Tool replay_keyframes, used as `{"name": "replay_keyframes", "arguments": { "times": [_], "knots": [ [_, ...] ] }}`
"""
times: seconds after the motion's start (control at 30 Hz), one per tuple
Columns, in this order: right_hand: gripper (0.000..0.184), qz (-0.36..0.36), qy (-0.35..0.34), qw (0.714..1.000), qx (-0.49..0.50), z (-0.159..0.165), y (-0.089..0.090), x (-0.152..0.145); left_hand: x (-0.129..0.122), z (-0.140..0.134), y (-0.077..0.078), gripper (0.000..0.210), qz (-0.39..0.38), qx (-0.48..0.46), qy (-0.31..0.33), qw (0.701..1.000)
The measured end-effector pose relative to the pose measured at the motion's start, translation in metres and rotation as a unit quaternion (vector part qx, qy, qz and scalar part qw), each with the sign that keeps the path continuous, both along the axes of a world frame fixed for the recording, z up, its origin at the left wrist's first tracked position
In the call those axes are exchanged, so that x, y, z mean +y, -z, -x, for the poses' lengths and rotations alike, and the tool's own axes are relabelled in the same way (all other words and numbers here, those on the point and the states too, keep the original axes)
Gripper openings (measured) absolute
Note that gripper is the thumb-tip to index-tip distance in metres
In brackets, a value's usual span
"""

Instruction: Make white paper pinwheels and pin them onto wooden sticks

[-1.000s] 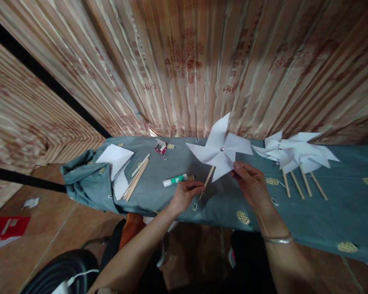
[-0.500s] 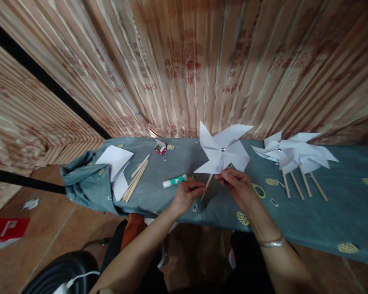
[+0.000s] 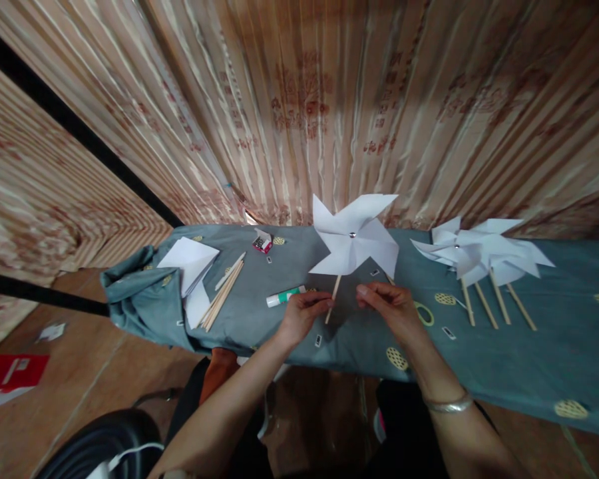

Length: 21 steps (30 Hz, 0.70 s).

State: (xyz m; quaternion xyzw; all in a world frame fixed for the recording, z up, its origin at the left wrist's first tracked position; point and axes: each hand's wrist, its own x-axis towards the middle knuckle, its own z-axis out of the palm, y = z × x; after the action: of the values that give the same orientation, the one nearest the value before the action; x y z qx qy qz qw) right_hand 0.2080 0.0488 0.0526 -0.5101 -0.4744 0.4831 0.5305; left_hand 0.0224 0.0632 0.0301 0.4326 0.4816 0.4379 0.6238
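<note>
My left hand (image 3: 302, 317) pinches the wooden stick of a white paper pinwheel (image 3: 374, 247), which stands up over the table with a shiny silver pin head (image 3: 352, 235) at its centre. Just below the blades and to the right of the stick is my right hand (image 3: 392, 307). Its fingers are curled in and drawn together, apart from the paper, with nothing visible in them. A glue stick (image 3: 284, 297) with a green label lies beside my left hand. Yellow-green scissors handles (image 3: 423, 313) show partly behind my right wrist.
Several finished pinwheels (image 3: 484, 249) lie overlapping on the right. To the left are folded white paper (image 3: 187, 256), loose wooden sticks (image 3: 222, 296), a white pencil-like stick (image 3: 229, 271) and a small open box of pins (image 3: 262, 242). A grey-green cloth (image 3: 529, 352) covers the narrow table before a curtain (image 3: 304, 153).
My right hand has let go of the pinwheel's paper and sits slightly lower, clear of it. The pinwheel has shifted a little left and up, still held by my left hand.
</note>
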Motion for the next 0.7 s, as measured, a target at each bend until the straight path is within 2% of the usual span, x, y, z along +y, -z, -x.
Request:
{"name": "replay_keyframes", "arguments": {
  "times": [0.2,0.4,0.53,0.7],
  "knots": [
    [0.039,-0.019,0.115,0.991,0.068,-0.038,-0.008,0.001,0.000,0.005,0.001,0.038,0.027,-0.022,-0.004,0.999],
    [0.031,-0.059,0.224,0.965,0.122,-0.047,-0.008,0.009,-0.004,0.007,-0.001,0.037,0.017,-0.006,0.020,1.000],
    [0.028,-0.058,0.194,0.974,0.099,-0.044,-0.003,0.012,-0.007,0.007,-0.002,0.036,0.018,0.006,0.038,0.999],
    [0.026,-0.027,0.154,0.980,0.120,-0.036,0.001,0.010,-0.008,0.004,-0.004,0.037,0.020,0.001,0.042,0.999]
  ]
}}
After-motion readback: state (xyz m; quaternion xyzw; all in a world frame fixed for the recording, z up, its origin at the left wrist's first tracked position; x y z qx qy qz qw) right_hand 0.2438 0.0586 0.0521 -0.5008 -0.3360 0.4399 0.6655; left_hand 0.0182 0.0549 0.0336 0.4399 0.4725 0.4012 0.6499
